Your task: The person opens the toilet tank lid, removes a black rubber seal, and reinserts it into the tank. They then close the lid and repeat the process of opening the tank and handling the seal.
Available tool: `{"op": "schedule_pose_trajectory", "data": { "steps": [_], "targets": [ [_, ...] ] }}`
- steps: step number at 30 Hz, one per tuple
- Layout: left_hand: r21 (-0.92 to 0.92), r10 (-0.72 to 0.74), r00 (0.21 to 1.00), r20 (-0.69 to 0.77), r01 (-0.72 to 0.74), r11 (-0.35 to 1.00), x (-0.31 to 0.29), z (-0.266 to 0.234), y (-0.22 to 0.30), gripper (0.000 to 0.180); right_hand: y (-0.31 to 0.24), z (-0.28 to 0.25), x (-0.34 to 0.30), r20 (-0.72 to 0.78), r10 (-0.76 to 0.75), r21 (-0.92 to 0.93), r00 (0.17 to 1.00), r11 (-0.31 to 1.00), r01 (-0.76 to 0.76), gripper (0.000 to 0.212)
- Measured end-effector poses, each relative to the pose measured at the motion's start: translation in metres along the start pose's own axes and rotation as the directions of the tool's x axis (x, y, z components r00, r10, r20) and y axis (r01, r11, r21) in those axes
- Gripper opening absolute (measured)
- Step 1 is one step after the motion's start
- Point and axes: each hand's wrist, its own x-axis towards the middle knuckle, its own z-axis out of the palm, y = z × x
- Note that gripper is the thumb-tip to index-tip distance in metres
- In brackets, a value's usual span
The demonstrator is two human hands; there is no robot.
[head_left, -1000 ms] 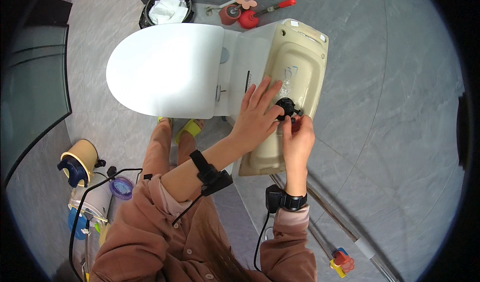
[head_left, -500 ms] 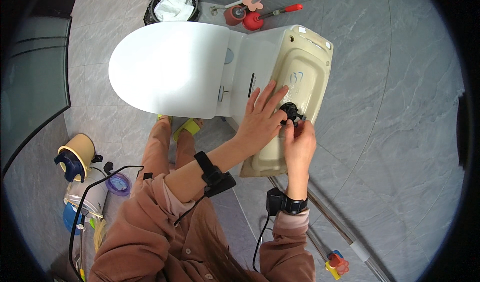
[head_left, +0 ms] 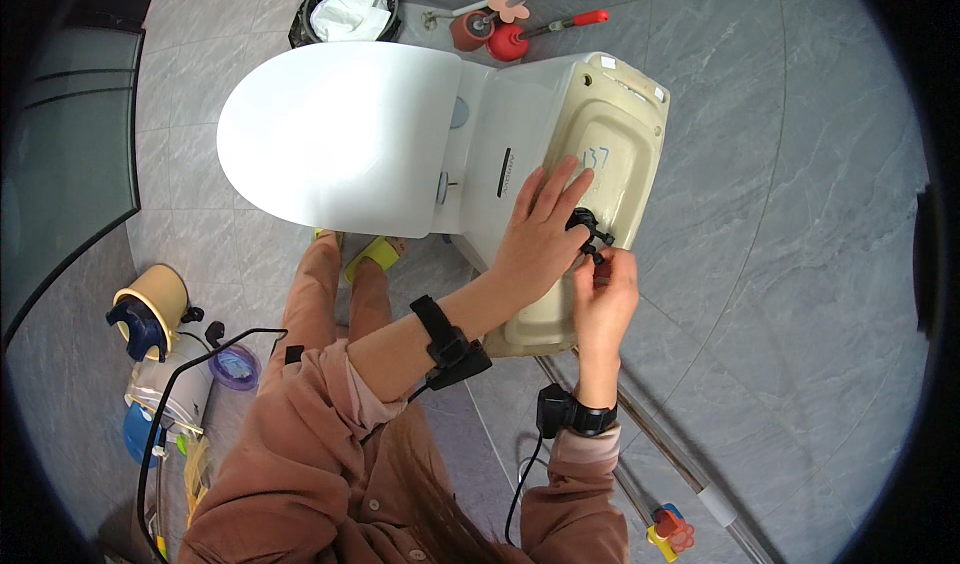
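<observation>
A cream tank lid lies underside up on the tank of a white toilet. In the lid's hollow sits a black flush-button fitting with short prongs. Across the lid's near half reaches my left hand, several fingers stretched over the surface; its index finger and thumb close on the fitting's left side. My right hand is closed, its fingertips pinching the fitting's near edge. Whatever lies between those fingertips is mostly covered.
Behind the toilet stand a lined bin, a toilet brush holder and a red plunger. A metal pole slants at the lower right. Buckets and cleaning items sit at the left.
My left hand has shifted slightly right along the lid. My right hand has moved slightly down, uncovering more of the fitting's prongs.
</observation>
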Motion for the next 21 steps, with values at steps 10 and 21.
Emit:
{"op": "schedule_pose_trajectory", "data": {
  "steps": [10,21],
  "targets": [
    [-0.069,0.039,0.999,-0.022,-0.041,0.997,0.002,0.003,0.003,0.009,0.009,-0.003,-0.001,0.018,-0.019,0.066,1.000,0.998,0.018,0.014],
    [-0.031,0.062,0.998,-0.016,-0.062,0.998,0.001,0.005,0.002,0.006,0.013,-0.014,0.007,0.153,-0.148,0.016,0.977,0.989,0.147,0.023]
  ]
}}
